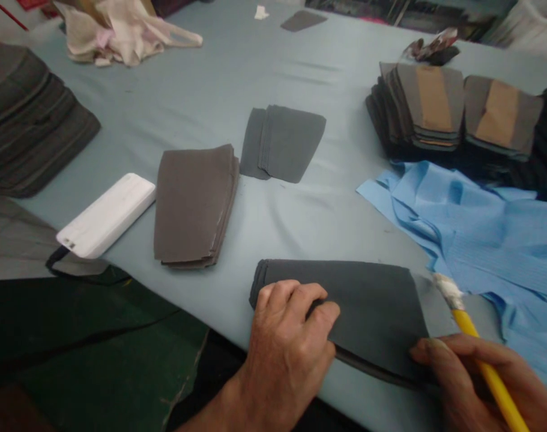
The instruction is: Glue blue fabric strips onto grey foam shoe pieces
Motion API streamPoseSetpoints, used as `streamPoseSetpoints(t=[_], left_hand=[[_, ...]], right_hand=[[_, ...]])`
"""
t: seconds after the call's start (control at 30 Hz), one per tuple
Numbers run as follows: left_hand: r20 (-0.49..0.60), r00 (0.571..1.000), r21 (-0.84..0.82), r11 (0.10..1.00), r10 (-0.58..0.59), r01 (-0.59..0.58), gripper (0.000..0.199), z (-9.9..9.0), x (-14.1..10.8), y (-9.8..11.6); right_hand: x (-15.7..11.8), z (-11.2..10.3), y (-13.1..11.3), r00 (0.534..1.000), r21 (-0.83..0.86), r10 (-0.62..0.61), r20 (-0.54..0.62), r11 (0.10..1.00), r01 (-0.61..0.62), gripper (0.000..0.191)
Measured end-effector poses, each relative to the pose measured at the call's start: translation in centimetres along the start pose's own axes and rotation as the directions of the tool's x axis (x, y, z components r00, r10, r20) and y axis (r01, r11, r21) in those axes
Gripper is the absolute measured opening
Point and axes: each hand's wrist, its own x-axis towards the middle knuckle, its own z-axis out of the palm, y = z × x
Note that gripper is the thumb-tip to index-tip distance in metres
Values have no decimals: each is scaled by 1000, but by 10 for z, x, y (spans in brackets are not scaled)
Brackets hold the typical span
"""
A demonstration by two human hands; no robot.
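Observation:
A stack of dark grey fabric pieces (372, 306) lies at the near edge of the table. My left hand (291, 342) grips its left part, with curled fingers pressed on the top piece. My right hand (484, 372) is closed around a yellow-handled brush (469, 327), whose pale tip points away from me beside the blue cloth. The thumb and fingertip of that hand also touch the stack's right corner. Left of it sits a pile of brown pieces (192, 204). Farther back, several grey pieces (291, 144) overlap in a small group.
Crumpled blue cloth (489, 234) covers the right side. Behind it stand grey bundles with tan bands (430, 99). A white power bank-like box (108, 216) with a black strap lies left, near a tall dark stack (30, 120). Pale gloves or rags (124, 33) are at the back.

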Motion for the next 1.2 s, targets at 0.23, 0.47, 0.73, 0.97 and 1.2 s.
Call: streamPoseSetpoints(t=[0.23, 0.47, 0.73, 0.97, 1.2], left_hand=[[154, 982, 91, 988, 111, -126, 25, -16, 7, -8], [242, 947, 117, 962, 212, -245, 20, -22, 11, -17], [292, 925, 148, 944, 242, -294, 18, -27, 9, -21], [349, 905, 164, 934, 245, -316, 18, -33, 9, -20], [348, 906, 177, 932, 242, -317, 25, -33, 9, -17]], right_hand=[[11, 2, -23, 985, 120, -171, 29, 979, 166, 20], [11, 4, -17, 983, 185, -165, 80, 972, 148, 16], [8, -1, -22, 978, 215, -188, 87, 962, 166, 17], [0, 0, -14, 966, 225, -211, 147, 959, 175, 15], [-1, -4, -11, 958, 233, -232, 165, 954, 191, 13]])
